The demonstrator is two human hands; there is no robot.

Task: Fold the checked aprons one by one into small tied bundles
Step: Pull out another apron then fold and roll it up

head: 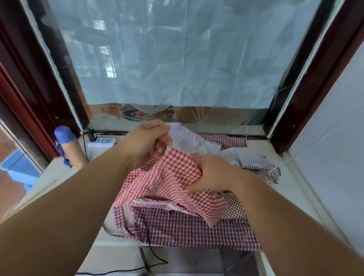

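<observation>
Red apron (pixel 169 180): below the window (pixel 182 51), bunched between your hands.
Left hand (pixel 146 141): fingers curled on its top edge; the exact pinch is hidden from you.
Right hand (pixel 213 174): clenched on a fold, fingertips buried in the cloth.
Purple apron (pixel 191 231): underneath, partly covered.
Brown apron (pixel 234 208): only a corner shows.
Bundle (pixel 271 173): near the window's right foot, blurred.
</observation>
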